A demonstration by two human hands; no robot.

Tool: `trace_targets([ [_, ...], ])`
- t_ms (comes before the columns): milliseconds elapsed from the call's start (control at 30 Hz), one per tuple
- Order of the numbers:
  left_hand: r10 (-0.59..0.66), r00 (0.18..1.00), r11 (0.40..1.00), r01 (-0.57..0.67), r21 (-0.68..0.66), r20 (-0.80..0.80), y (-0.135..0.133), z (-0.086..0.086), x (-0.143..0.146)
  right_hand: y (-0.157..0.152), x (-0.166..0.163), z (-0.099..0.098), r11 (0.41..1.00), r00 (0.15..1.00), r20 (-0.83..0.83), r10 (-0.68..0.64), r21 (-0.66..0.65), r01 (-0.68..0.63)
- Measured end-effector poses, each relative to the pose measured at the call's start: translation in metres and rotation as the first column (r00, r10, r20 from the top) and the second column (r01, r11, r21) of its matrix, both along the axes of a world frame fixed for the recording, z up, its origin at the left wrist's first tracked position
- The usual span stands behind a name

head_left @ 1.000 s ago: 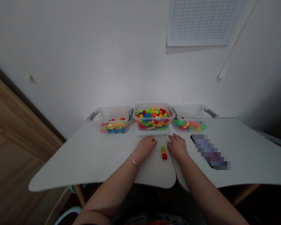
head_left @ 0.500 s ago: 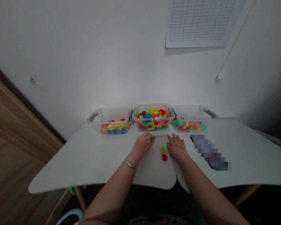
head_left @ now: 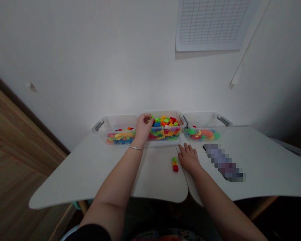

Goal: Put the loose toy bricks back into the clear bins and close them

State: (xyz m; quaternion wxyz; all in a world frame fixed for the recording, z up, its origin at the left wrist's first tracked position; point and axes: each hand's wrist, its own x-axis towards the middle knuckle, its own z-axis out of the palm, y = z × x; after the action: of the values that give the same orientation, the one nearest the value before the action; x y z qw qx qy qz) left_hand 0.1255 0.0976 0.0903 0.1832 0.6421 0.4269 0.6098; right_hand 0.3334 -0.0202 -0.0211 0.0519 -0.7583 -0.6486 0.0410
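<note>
My left hand (head_left: 143, 126) reaches over the left part of the middle clear bin (head_left: 153, 143), its fingers curled in a pinch. A green toy brick (head_left: 152, 117) shows at the fingertips, against similar pieces behind it. Red, green, blue, yellow and orange toy bricks (head_left: 167, 122) fill this bin. My right hand (head_left: 189, 156) lies flat on the white table, fingers spread, holding nothing. Just left of it, a short row of toy bricks (head_left: 175, 164), green, yellow and red, lies on the table, apart from the hand.
A clear bin of colored pieces (head_left: 120, 136) stands on the left, and another bin (head_left: 207, 118) on the right. A phone-like dark-edged object (head_left: 224, 163), its surface blurred, lies right of my right hand. The wall rises behind the bins; the table's rounded front edges are near me.
My left hand has moved forward and left from the table to above the middle bin, with a green brick at its fingers. My right hand and the brick row have stayed put.
</note>
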Motion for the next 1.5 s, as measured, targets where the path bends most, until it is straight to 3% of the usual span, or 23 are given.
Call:
trace_targets([
  [133, 0.027, 0.948, 0.998, -0.044, -0.047, -0.317, 0.007, 0.007, 0.008, 0.000, 0.001, 0.000, 1.000, 1.000, -0.010, 0.003, -0.002, -0.003],
  [267, 0.058, 0.781, 0.990, -0.125, -0.064, -0.622, -0.004, 0.015, 0.021, 0.000, 0.001, 0.000, 1.000, 1.000, -0.010, 0.006, 0.011, -0.006],
  [400, 0.098, 0.637, 0.986, -0.167, -0.013, -0.765, -0.016, 0.018, 0.029, 0.001, 0.001, -0.001, 1.000, 1.000, 0.001, 0.007, 0.016, -0.007],
  [533, 0.088, 0.596, 0.984, -0.177, -0.024, -0.798, -0.018, 0.012, 0.026, 0.001, 0.002, -0.003, 1.000, 1.000, 0.009, 0.012, 0.027, -0.012],
  [700, 0.048, 0.609, 0.996, 0.029, 0.082, -0.792, -0.023, 0.010, 0.019, 0.001, 0.002, -0.003, 1.000, 1.000, 0.011, 0.013, 0.023, -0.013],
  [800, 0.055, 0.653, 0.984, 0.095, 0.154, -0.756, -0.040, 0.009, 0.019, 0.001, 0.002, -0.003, 0.999, 1.000, 0.011, 0.012, 0.033, -0.012],
  [900, -0.001, 0.674, 0.962, 0.203, 0.184, -0.738, -0.064, -0.002, 0.023, 0.000, 0.001, -0.002, 0.999, 1.000, 0.011, 0.014, 0.033, -0.014],
  [967, -0.093, 0.613, 0.938, 0.318, 0.137, -0.784, -0.078, -0.018, 0.026, -0.002, 0.001, -0.001, 0.999, 1.000, 0.011, 0.015, 0.033, -0.015],
  [1100, -0.284, 0.379, 0.868, 0.491, -0.068, -0.881, -0.096, -0.055, 0.031, -0.003, 0.001, 0.002, 0.999, 1.000, 0.012, 0.020, 0.036, -0.021],
  [1233, -0.354, 0.319, 0.860, 0.480, -0.173, -0.879, -0.100, -0.077, 0.031, -0.003, 0.001, 0.002, 0.999, 1.000, 0.015, 0.019, 0.036, -0.020],
  [1500, -0.376, 0.330, 0.879, 0.422, -0.220, -0.866, -0.090, -0.075, 0.017, -0.001, 0.003, -0.001, 0.999, 1.000, 0.008, 0.016, 0.041, -0.016],
])
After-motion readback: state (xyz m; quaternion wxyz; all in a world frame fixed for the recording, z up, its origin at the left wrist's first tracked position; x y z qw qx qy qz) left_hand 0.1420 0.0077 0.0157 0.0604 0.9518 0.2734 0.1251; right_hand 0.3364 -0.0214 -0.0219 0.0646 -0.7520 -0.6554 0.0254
